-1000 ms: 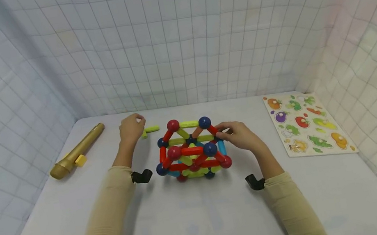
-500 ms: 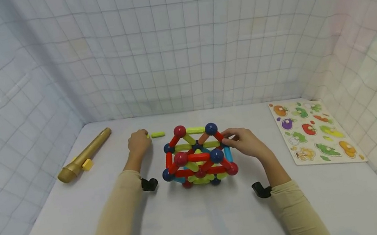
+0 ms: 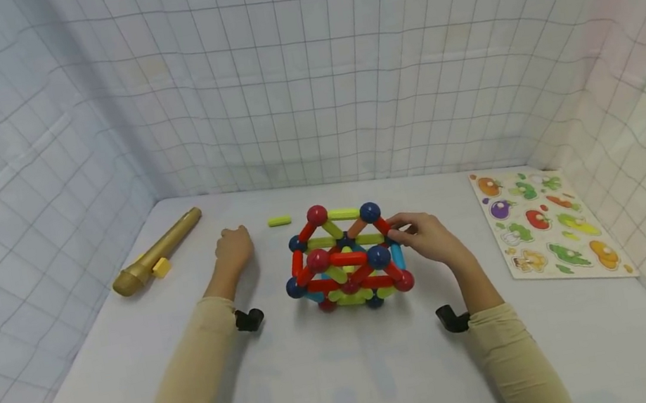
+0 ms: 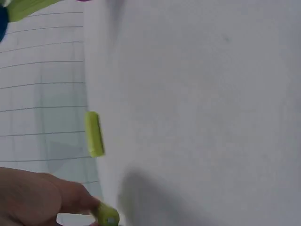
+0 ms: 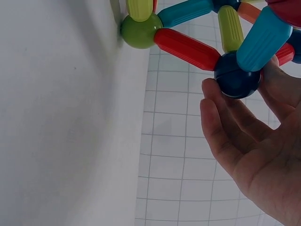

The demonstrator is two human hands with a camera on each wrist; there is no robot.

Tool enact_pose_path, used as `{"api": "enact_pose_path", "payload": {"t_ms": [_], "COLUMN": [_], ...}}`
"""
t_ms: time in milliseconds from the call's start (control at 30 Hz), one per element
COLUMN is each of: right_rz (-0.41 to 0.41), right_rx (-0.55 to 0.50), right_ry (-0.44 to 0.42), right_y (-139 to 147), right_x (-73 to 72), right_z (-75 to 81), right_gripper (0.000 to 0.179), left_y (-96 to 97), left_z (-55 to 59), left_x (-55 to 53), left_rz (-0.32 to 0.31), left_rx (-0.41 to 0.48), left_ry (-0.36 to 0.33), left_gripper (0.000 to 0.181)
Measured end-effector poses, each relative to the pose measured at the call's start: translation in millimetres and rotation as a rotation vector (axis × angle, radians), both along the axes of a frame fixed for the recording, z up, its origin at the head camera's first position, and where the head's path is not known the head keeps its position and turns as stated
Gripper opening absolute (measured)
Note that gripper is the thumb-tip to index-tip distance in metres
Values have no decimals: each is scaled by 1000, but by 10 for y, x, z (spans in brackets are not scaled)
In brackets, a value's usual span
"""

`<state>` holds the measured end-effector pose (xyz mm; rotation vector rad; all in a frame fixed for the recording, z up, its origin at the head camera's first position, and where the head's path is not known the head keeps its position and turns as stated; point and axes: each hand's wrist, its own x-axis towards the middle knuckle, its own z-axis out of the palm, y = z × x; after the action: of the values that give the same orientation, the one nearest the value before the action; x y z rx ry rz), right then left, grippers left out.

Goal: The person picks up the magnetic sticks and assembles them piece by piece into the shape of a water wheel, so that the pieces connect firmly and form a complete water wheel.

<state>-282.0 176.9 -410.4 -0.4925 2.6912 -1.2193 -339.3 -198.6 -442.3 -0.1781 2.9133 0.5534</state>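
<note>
In the head view, a ball-and-stick magnetic structure [image 3: 350,259] of red, blue and yellow-green pieces stands mid-table. My right hand [image 3: 428,239] holds it at its right side. The right wrist view shows the thumb and fingers around a dark blue ball [image 5: 237,75] joined to red, blue and yellow-green rods. Left of the structure and apart from it, my left hand [image 3: 235,250] pinches a short yellow-green magnetic rod [image 4: 108,215], whose end shows in the left wrist view. Another yellow-green rod [image 3: 279,221] lies loose on the table, between the left hand and the structure.
At the far left lies a gold microphone-shaped object [image 3: 158,252] with a yellow block [image 3: 161,267] against it. A vegetable puzzle board [image 3: 548,224] lies at the right. White gridded cloth walls [image 3: 342,84] close off the back and sides of the table [image 3: 341,384].
My left hand has come down on one of the two loose yellow-green rods, taken it and drawn it away from the other. The right hand keeps its hold. The head view has shifted slightly.
</note>
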Motion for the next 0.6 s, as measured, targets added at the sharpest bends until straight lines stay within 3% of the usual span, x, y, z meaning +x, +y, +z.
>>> {"api": "enact_pose_path", "payload": {"t_ms": [67,100,200,267,333,400,500,600], "right_rz": [-4,-7,-13,-16,-13,-13,-19,-23], "right_rx": [3,4,7,3,6,8,9,3], "right_ry": [2,6,4,-2,-5,-2,9,0], "right_y": [9,13,7,2,-1,-3,-8,-9], "right_x": [-3,-8,-5,-7,-10,-13,-15,-8], "right_z": [10,10,6,6,8,10,12,1], "right_gripper": [31,31,31,31,31,31,31,30], "left_y": [27,48,126,171,207,246,332,426], "left_z": [82,137,304,407,499,578,666,704], "left_x": [40,65,193,307,435,548,667,726], "left_rz": [2,-28,-4,5,-37,-96,-182,-226], "left_rx": [227,333,785,993,1092,1129,1106,1056], "left_ry": [25,16,-49,-101,-126,-134,-123,-126], "left_gripper": [42,41,53,57,58,54,49,47]}}
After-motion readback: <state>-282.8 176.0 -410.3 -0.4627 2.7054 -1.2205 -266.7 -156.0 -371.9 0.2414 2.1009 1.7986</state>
